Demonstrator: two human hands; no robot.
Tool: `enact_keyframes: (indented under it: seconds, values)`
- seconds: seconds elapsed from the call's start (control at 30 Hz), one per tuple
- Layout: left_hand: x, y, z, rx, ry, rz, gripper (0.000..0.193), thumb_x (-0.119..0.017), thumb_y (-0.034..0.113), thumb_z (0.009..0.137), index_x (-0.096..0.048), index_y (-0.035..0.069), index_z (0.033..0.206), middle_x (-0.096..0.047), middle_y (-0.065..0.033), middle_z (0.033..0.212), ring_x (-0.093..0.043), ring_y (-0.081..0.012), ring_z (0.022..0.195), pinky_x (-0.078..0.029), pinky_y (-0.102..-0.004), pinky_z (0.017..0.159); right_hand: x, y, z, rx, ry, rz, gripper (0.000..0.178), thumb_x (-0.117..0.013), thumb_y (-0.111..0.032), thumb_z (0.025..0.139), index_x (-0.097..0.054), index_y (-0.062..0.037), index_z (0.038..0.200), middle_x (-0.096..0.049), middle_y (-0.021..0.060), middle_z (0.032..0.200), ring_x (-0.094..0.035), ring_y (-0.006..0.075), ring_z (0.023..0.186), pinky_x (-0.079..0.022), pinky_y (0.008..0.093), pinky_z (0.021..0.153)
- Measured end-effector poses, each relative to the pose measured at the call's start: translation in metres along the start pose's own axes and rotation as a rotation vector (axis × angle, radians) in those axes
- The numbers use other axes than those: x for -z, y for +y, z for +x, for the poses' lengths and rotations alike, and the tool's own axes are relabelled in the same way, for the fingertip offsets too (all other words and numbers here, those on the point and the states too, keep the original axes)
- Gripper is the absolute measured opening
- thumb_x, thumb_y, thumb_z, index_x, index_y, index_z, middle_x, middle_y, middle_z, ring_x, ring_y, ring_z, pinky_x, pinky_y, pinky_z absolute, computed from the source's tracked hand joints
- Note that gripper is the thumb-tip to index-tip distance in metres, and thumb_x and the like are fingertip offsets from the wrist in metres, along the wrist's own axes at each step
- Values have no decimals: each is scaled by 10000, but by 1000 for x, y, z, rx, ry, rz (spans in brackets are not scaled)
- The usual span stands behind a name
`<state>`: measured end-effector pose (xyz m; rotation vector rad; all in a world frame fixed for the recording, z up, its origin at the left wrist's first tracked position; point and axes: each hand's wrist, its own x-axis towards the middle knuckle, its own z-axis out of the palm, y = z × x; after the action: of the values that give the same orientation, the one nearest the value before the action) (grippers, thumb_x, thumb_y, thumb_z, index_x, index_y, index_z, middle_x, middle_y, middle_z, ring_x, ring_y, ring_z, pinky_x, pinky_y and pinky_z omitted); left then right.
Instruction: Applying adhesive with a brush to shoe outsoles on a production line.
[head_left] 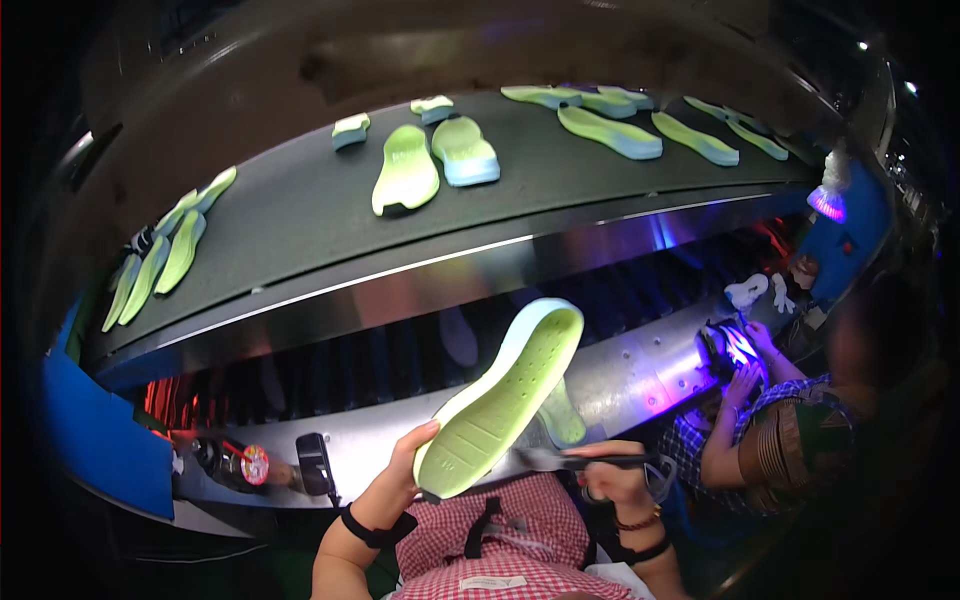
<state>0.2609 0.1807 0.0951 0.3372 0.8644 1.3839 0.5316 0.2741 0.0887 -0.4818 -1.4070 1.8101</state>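
My left hand (404, 462) is closed on the heel end of a pale green shoe sole (505, 400) with a light blue outer edge. The sole is tilted upward, its dimpled inner face turned to me. In my right hand (618, 478) is a thin black-handled tool (600, 461), its flat greyish tip close to the sole's lower right edge. That tip is blurred, so I cannot tell whether it touches the sole. Behind the held sole, another green sole (563, 415) lies on the metal ledge (625, 378), partly hidden.
A dark conveyor belt (300, 215) across the far side carries several green-blue soles (407, 170). At left on the ledge are a dark bottle (215, 460) and a black phone-like object (315, 465). A co-worker (790, 440) handles something under violet light at right.
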Motion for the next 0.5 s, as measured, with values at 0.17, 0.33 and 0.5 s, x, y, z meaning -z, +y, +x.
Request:
enact_keyframes:
  seconds: [0.17,0.33,0.5]
  values:
    - [-81,54,54,-479,-342,-35,453,-370,281,861,-431,-15,1198,-526,-169,1134,-540,-266,1011,-441,-352,854,53,26,-19,111,371,559,194,-521,-66,821,-552,5,1000,-564,248,1051,-388,103,373,-332,222,414]
    - [-163,117,181,-426,-318,-432,590,-336,442,873,-307,30,1295,-309,-176,1347,-357,-350,1198,-277,-565,961,49,44,-8,31,304,543,200,-504,-55,830,-549,8,1015,-573,225,1053,-420,112,399,-339,235,436]
    - [-169,119,248,-283,145,-396,729,-356,446,866,-92,-27,1354,-84,-210,1422,-141,-284,1320,-137,-369,1065,59,53,-9,-79,461,505,195,-499,-34,829,-539,19,1012,-585,217,1023,-438,118,417,-365,245,449]
